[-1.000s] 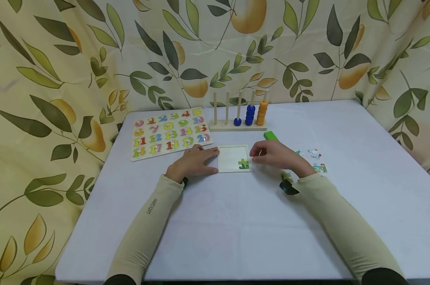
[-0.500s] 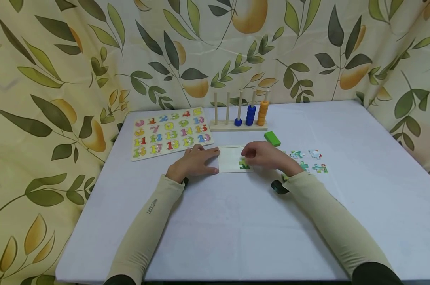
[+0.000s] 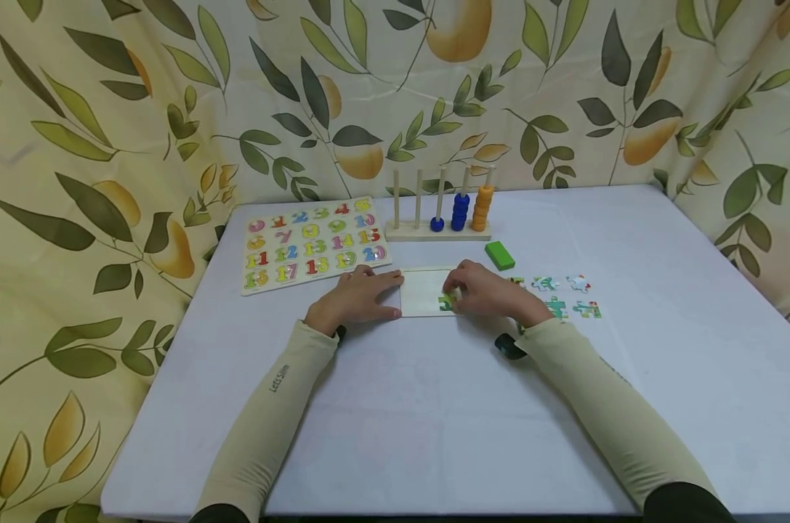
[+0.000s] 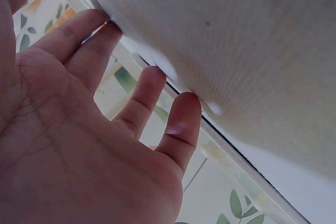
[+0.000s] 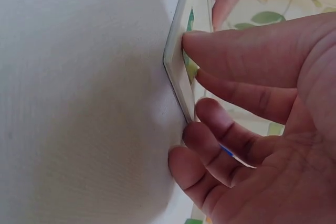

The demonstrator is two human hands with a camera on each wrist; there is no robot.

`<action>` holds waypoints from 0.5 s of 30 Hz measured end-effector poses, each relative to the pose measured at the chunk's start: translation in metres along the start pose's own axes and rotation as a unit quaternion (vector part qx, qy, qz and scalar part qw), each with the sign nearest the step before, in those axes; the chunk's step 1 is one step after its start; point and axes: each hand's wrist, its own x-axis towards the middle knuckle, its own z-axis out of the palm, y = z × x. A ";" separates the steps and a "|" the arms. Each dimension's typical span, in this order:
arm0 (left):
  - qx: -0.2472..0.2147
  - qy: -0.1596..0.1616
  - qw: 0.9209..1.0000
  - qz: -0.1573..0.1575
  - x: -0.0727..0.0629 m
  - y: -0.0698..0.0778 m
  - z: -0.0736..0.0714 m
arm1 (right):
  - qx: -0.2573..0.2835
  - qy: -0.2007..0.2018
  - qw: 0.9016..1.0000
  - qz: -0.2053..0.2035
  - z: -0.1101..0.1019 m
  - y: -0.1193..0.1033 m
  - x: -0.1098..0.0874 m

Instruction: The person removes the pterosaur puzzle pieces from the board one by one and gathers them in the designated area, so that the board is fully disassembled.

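A shallow white puzzle tray (image 3: 421, 292) lies flat on the table. A green jigsaw puzzle piece (image 3: 444, 303) is in its lower right part, partly hidden by my right hand (image 3: 488, 292). That hand's thumb and index finger pinch at a green-yellow puzzle piece (image 5: 192, 71) by the tray's corner; whether this is the same piece or a second one, I cannot tell. At the tray's left edge rests my left hand (image 3: 360, 298), its fingers extended. In the left wrist view the fingertips (image 4: 184, 106) touch along the edge.
Several loose puzzle pieces (image 3: 587, 309) lie to the right, some partly behind my right arm. Behind the tray are a green block (image 3: 500, 255) and a wooden peg stand (image 3: 408, 232) with blue and orange beads. A number board (image 3: 309, 272) is at the back left.
The right hand has moved left from beside the tray to over its right edge, then lowered its fingertips toward the green piece. My left hand has stayed still.
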 end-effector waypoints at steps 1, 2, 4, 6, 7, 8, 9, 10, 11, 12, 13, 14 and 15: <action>-0.001 -0.001 1.000 -0.001 0.000 0.000 0.000 | 0.002 -0.001 1.000 0.003 0.001 0.000 0.000; -0.002 -0.001 1.000 -0.001 0.000 0.000 0.000 | 0.002 0.000 1.000 0.002 0.001 0.000 0.000; -0.003 -0.002 1.000 -0.001 -0.001 0.000 0.001 | 0.006 0.001 1.000 0.001 0.002 -0.001 0.000; -0.003 -0.002 1.000 -0.001 -0.001 0.000 0.001 | 0.009 0.004 1.000 -0.001 0.002 -0.001 0.000; -0.003 -0.002 1.000 -0.002 -0.001 0.000 0.001 | 0.012 0.005 1.000 -0.003 0.002 -0.002 0.000; -0.002 -0.001 1.000 -0.002 -0.001 0.001 0.000 | 0.017 0.007 1.000 -0.005 0.002 -0.002 -0.001; -0.001 0.000 1.000 -0.001 -0.001 0.001 0.000 | 0.023 0.007 1.000 -0.004 0.002 -0.002 -0.001; -0.001 0.000 1.000 -0.001 -0.001 0.001 0.000 | 0.029 0.008 1.000 -0.003 0.002 -0.002 -0.001; 0.000 0.001 1.000 -0.002 -0.001 0.001 0.000 | 0.034 0.010 0.999 -0.002 0.003 -0.002 -0.002; 0.002 0.001 1.000 -0.002 -0.001 0.002 0.000 | 0.040 0.011 0.999 -0.001 0.003 -0.002 -0.002; 0.004 0.001 1.000 -0.001 -0.001 0.002 -0.001 | 0.046 0.012 0.999 0.000 0.003 -0.001 -0.002; 0.006 0.000 1.000 -0.001 -0.001 0.002 -0.001 | 0.049 0.014 0.999 0.000 0.004 -0.001 -0.002; 0.008 -0.001 1.000 -0.001 -0.001 0.002 -0.001 | 0.051 0.018 0.999 0.001 0.004 0.000 -0.002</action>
